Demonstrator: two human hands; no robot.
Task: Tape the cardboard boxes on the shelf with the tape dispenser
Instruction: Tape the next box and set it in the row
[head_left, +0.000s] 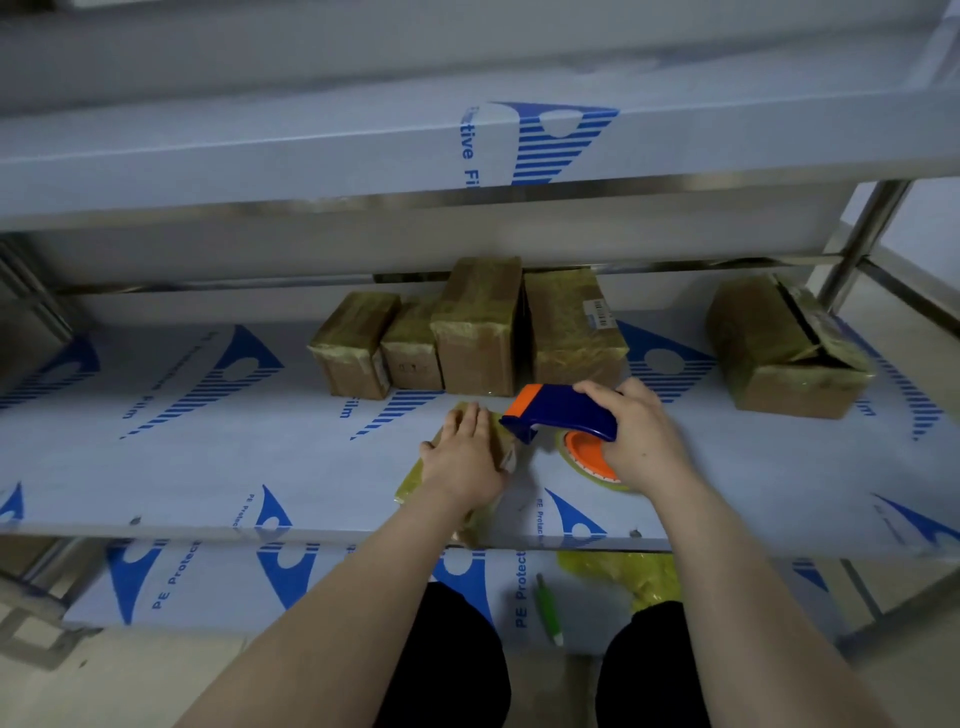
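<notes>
left hand (464, 457): fingers flat on small tape-wrapped cardboard box (415, 480) | right hand (641, 434): fingers gripping blue-and-orange plastic tape dispenser (558, 410) | film-covered steel shelf (208, 467)

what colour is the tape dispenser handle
Dark blue with an orange tip, held by the right hand; tape dispenser shows in the head view.

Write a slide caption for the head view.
Left hand presses a taped cardboard box; right hand grips a blue tape dispenser.
</notes>
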